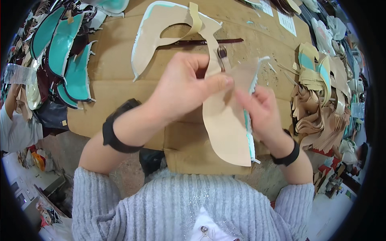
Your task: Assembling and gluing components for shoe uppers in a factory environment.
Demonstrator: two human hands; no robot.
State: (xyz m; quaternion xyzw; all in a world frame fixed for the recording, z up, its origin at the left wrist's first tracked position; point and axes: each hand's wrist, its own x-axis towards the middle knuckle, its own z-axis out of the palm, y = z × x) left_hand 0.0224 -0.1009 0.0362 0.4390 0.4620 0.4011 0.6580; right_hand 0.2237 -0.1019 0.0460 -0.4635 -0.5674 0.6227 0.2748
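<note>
**Beige piece in both hands over the cardboard**

So the piece [225,132] is up in front of the person's chest, above the near edge of the cardboard [110,96]. Its wide end hangs down, w/ a white & teal trim along the R side. L hand [187,82] is pinching it near the middle, thumb flat on the front, other fingers mostly hidden behind. R hand [262,114] is at the R edge, fingers curled in & touching, but they're blurry, so can't tell if it's a proper pinch or just contact.

Small buckle [222,52] on a thin strap just past the L thumb. Further up there's a curved flap [150,38] w/ white edging, plus a yellowish strap [196,20] across its opening. Dark red strip [189,42] lies under that on the cardboard.

Left side: stack of teal parts [64,46] w/ dark edges, & another person's sleeve [18,127] at the far L. Right side: big pile of beige parts [313,108], some paper [286,23] beyond it, then plastic bags [321,34]. Black band [120,126] on the L wrist, another black band on the R wrist. Grey ribbed sweater [169,205] at the bottom.
</note>
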